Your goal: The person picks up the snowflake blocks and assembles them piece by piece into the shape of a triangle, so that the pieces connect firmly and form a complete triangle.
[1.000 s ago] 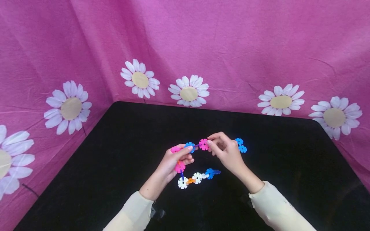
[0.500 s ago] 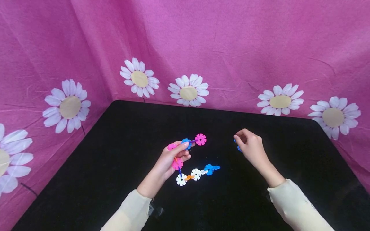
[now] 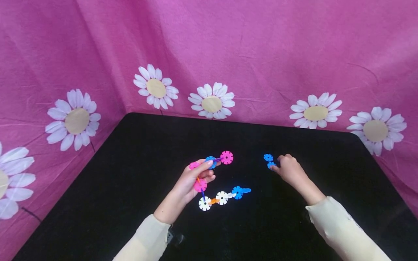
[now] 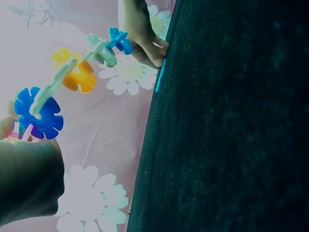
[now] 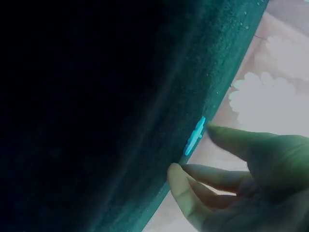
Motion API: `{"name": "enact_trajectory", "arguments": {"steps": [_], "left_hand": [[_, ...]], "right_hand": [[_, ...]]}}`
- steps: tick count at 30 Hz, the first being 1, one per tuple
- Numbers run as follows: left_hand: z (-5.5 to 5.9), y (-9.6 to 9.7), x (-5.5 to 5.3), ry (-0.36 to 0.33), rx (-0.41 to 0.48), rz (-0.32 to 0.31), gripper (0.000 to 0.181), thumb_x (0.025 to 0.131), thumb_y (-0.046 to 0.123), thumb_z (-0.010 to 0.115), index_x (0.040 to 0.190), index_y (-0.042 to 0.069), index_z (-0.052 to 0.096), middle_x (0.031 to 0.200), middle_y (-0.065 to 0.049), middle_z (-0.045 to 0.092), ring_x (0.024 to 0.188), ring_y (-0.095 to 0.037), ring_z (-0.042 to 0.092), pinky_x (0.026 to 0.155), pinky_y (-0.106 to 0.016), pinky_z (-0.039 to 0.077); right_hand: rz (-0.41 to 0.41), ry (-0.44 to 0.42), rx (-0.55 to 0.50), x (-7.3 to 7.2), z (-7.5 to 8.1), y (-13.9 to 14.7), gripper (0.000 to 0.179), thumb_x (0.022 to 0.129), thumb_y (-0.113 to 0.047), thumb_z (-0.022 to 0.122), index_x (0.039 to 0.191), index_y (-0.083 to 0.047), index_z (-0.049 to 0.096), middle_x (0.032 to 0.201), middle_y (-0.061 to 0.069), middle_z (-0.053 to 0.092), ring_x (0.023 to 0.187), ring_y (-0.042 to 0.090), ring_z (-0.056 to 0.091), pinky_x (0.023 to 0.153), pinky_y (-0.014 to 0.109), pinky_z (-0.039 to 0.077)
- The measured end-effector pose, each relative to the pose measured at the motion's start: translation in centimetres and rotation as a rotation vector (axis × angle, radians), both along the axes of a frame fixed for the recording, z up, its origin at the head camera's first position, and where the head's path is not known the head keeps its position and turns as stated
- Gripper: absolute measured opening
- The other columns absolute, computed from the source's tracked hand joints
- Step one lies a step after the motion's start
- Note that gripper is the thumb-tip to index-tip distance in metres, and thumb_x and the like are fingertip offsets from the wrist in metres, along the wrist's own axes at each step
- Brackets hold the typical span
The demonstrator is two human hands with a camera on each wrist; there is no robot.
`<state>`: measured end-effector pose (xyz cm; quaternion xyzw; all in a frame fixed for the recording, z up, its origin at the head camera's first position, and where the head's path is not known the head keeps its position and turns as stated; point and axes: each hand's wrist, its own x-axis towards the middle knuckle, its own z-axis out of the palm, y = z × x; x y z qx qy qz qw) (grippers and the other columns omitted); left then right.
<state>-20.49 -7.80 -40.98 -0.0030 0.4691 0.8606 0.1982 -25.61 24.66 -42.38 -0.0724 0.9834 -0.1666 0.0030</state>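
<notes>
My left hand [image 3: 192, 181] pinches a chain of interlocking snowflake discs between thumb and fingers. A pink snowflake disc [image 3: 226, 157] forms its upper end, beyond a blue disc [image 3: 212, 162] at the thumb. Below the hand the chain runs through another pink disc [image 3: 200, 185] and white and orange ones to a blue disc [image 3: 237, 192]. In the left wrist view, the linked discs [image 4: 75, 72] stretch away from the hand. My right hand [image 3: 291, 171] is beside two loose blue snowflake discs [image 3: 268, 157]. Its thumb and fingers are spread apart, close to the nearer disc, in the right wrist view; contact cannot be told.
A black table [image 3: 147, 152] with rounded far corners lies under both hands. Pink cloth [image 3: 261, 54] printed with white daisies hangs behind it and along its left side.
My right hand has left the pink end disc and moved right to the loose blue discs, then shifted slightly right and down, uncovering them. The left hand keeps hold of the chain.
</notes>
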Motion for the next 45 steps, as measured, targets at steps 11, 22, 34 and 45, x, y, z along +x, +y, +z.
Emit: {"name": "enact_trajectory", "arguments": {"steps": [11,22,34,45], "left_hand": [[0.0,0.1,0.2,0.020,0.036,-0.053,0.023,0.101,0.015,0.051,0.091,0.020,0.071,0.077,0.008,0.074,0.070,-0.002,0.071,0.079,-0.019,0.058],[0.0,0.2,0.3,0.045,0.067,-0.076,0.024,0.101,0.014,0.050,0.088,0.020,0.069,0.076,0.010,0.074,0.071,-0.002,0.071,0.079,-0.019,0.058],[-0.5,0.4,0.2,0.041,0.039,-0.092,0.022,0.101,0.015,0.051,0.093,0.020,0.072,0.085,0.009,0.077,0.071,-0.001,0.071,0.080,-0.019,0.058],[-0.7,0.6,0.3,-0.024,0.001,-0.063,0.017,0.099,0.016,0.057,0.089,0.020,0.071,0.084,0.008,0.076,0.070,-0.002,0.071,0.079,-0.020,0.058]], "right_hand": [[0.060,0.140,-0.082,0.4,-0.3,-0.8,0.015,0.085,0.000,0.071,0.096,0.005,0.063,0.088,0.021,0.066,0.074,0.027,0.065,0.068,0.041,0.060],[0.099,0.336,-0.302,1.3,0.0,-2.6,0.008,0.086,-0.003,0.071,0.094,-0.002,0.068,0.084,0.013,0.072,0.069,0.018,0.062,0.068,0.020,0.054],[0.182,0.495,-0.465,3.3,1.0,-5.1,0.015,0.084,-0.003,0.073,0.098,-0.004,0.069,0.087,0.008,0.074,0.074,0.013,0.069,0.074,0.005,0.049],[0.290,0.621,-0.673,4.8,1.1,-7.3,0.026,0.074,0.014,0.074,0.095,0.000,0.069,0.083,0.011,0.073,0.074,-0.003,0.067,0.077,0.008,0.053]]}}
